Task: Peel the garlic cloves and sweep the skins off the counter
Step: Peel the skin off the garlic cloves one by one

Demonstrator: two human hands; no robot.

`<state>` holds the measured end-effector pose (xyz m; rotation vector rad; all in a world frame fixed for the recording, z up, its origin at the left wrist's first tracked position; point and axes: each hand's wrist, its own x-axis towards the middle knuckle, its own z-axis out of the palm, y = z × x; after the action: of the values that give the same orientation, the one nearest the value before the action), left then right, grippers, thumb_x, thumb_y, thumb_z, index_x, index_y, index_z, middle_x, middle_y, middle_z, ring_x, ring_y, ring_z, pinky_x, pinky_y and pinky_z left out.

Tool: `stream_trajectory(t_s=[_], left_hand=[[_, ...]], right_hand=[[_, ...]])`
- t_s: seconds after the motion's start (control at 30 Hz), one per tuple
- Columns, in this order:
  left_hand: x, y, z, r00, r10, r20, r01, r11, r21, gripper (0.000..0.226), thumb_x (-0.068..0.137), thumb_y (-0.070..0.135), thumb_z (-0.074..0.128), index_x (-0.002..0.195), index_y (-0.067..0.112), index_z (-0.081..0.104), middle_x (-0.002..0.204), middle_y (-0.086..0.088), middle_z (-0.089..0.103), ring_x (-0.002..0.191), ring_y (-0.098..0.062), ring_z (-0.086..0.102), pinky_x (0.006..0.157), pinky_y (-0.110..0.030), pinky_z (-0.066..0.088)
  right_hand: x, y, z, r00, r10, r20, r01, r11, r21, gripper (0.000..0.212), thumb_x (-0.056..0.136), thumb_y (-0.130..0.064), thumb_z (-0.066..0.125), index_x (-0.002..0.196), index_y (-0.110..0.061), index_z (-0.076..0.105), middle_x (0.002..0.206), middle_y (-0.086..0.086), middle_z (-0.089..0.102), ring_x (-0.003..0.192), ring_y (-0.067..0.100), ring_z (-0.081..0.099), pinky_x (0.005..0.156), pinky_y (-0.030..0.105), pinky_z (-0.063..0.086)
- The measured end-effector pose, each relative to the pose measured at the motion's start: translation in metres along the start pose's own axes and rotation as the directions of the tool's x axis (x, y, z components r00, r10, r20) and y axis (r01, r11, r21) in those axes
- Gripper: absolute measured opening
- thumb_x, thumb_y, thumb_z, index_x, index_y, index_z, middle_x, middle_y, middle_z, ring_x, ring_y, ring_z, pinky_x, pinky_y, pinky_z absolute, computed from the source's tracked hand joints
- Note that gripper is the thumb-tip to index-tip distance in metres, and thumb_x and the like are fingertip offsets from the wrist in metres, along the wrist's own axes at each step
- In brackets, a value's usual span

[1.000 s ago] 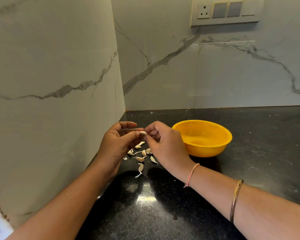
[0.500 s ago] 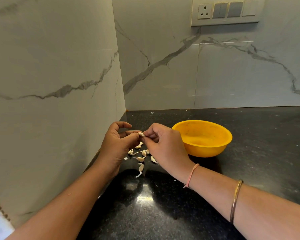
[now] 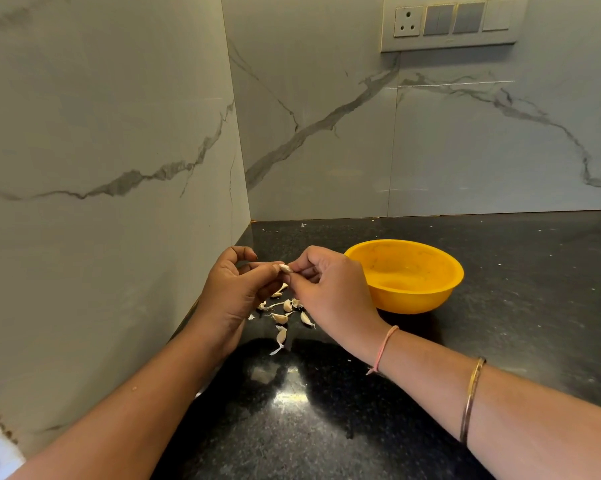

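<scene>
A small pale garlic clove (image 3: 285, 268) is held above the black counter (image 3: 326, 410), pinched from both sides. My left hand (image 3: 233, 296) pinches it with thumb and fingers from the left. My right hand (image 3: 330, 292) pinches its right end with curled fingertips. Below the hands, several garlic cloves and bits of skin (image 3: 281, 318) lie scattered on the counter near the corner. One clove with a trailing skin (image 3: 280, 338) lies nearest to me.
A yellow bowl (image 3: 430, 299) stands on the counter just right of my right hand, with nothing visible inside. Marble walls close the left side and the back. A socket and switch panel (image 3: 451, 24) is high on the back wall.
Both hands stay in place over the clove pile, with small finger shifts on the pinched clove. The left hand's index finger has curled in a little more.
</scene>
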<state>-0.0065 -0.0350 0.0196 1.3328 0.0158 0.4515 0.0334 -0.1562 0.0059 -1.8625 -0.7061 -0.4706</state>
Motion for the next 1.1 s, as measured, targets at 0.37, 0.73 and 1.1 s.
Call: stream_trajectory(t_s=[0.37, 0.73, 1.1], left_hand=[[-0.0028, 0.0018, 0.0023, 1.000, -0.001, 0.019, 0.002, 0.997, -0.074, 0.029, 0.084, -0.007, 0.056, 0.078, 0.014, 0.038, 0.076, -0.014, 0.065, 0.063, -0.013, 0.067, 0.064, -0.020, 0.057], [-0.0024, -0.0014, -0.0008, 0.996, 0.082, 0.035, -0.083, 0.996, 0.035, 0.030, 0.083, -0.005, 0.060, 0.077, 0.014, 0.039, 0.075, -0.010, 0.072, 0.074, -0.018, 0.070, 0.071, -0.027, 0.057], [-0.0007, -0.0049, -0.0035, 0.994, 0.104, 0.022, -0.107, 0.975, 0.193, 0.029, 0.082, -0.005, 0.062, 0.077, 0.013, 0.040, 0.074, -0.006, 0.073, 0.079, -0.018, 0.070, 0.078, -0.033, 0.055]], right_hand=[[0.0012, -0.0001, 0.0012, 1.000, 0.008, -0.011, -0.008, 0.999, 0.049, 0.005, 0.081, -0.006, 0.070, 0.079, -0.009, 0.067, 0.075, 0.005, 0.070, 0.067, 0.015, 0.067, 0.061, 0.038, 0.057], [0.0032, 0.0023, 0.0014, 0.996, 0.092, -0.015, -0.091, 0.992, 0.085, 0.017, 0.081, -0.008, 0.071, 0.072, -0.019, 0.061, 0.071, 0.005, 0.069, 0.064, 0.019, 0.067, 0.061, 0.043, 0.057], [-0.0007, -0.0013, -0.0014, 0.999, -0.043, 0.007, 0.044, 0.989, -0.140, 0.004, 0.084, -0.008, 0.066, 0.081, -0.009, 0.068, 0.074, 0.005, 0.069, 0.063, 0.012, 0.062, 0.054, 0.025, 0.052]])
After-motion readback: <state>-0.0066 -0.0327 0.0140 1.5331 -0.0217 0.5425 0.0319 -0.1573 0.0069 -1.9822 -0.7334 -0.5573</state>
